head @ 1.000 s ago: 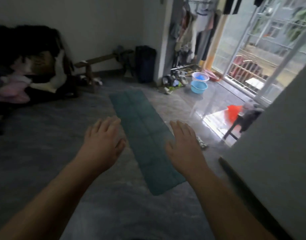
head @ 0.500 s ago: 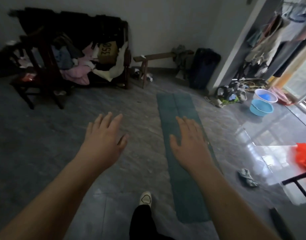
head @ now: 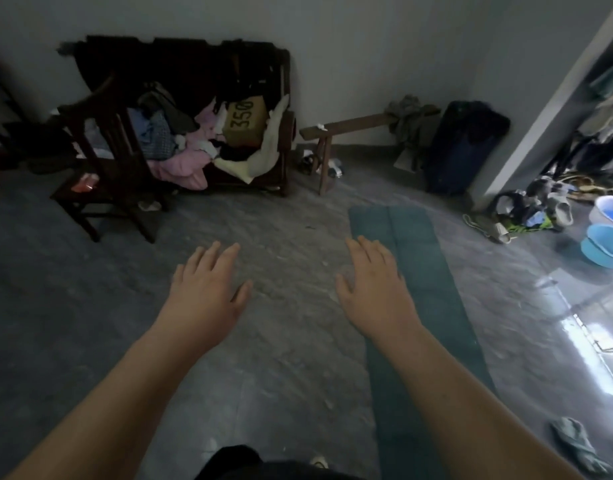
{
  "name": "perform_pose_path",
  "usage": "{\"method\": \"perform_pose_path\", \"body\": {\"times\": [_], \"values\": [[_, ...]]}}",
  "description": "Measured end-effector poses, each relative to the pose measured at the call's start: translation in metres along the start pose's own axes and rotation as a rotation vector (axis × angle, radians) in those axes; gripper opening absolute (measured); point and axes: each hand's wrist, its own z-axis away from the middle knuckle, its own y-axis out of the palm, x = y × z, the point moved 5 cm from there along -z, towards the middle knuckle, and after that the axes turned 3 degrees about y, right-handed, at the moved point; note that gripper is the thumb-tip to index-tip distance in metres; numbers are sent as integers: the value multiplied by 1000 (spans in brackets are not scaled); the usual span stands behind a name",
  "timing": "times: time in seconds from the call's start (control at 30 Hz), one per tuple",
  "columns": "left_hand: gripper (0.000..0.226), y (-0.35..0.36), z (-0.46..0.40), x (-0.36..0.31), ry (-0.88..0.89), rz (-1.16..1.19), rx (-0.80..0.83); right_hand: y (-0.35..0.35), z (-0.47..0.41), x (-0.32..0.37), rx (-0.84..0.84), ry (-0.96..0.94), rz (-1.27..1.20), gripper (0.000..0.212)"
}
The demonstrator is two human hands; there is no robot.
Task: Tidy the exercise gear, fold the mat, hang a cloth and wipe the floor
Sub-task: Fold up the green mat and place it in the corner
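Observation:
A long teal exercise mat (head: pixel 421 271) lies flat on the grey floor, running from the near right toward the far wall. My left hand (head: pixel 206 292) is held out over bare floor, fingers straight, holding nothing. My right hand (head: pixel 372 285) hovers palm down at the mat's left edge, fingers straight and empty. A crumpled grey cloth (head: pixel 575 445) lies on the floor at the near right, beyond the mat.
A dark wooden chair (head: pixel 100 188) and a dark rack heaped with clothes (head: pixel 194 143) stand at the back left. A low wooden bench (head: pixel 343 128) and a dark suitcase (head: pixel 460 150) line the far wall. Shoes (head: pixel 526 213) and blue basins (head: pixel 606 244) sit at right.
The view has swung left and moved forward: the mat now sits right of centre, and the chair and clothes rack are nearer. Both hands stay outstretched and empty.

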Motion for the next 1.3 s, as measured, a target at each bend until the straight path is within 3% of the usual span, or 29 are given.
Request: {"method": "perform_pose_path", "body": {"times": [0.17, 0.53, 0.7, 0.93, 1.03, 1.3], "values": [[70, 14, -92, 1, 20, 56, 12, 8, -77, -1, 10, -12, 18, 65], [72, 38, -353, -10, 263, 58, 140, 21, -259, -50, -102, 329, -9, 64], [70, 47, -449, -80, 465, 28, 204, 7, -295, -90, -161, 507, 7, 63], [76, 101, -515, -205, 700, 78, 328, -7, -299, -181, -189, 741, -2, 64], [84, 127, -537, -256, 772, 71, 341, -13, -306, -224, -168, 782, 5, 61], [72, 164, -583, -361, 894, 63, 414, -32, -347, -322, -156, 879, -61, 65]]}}
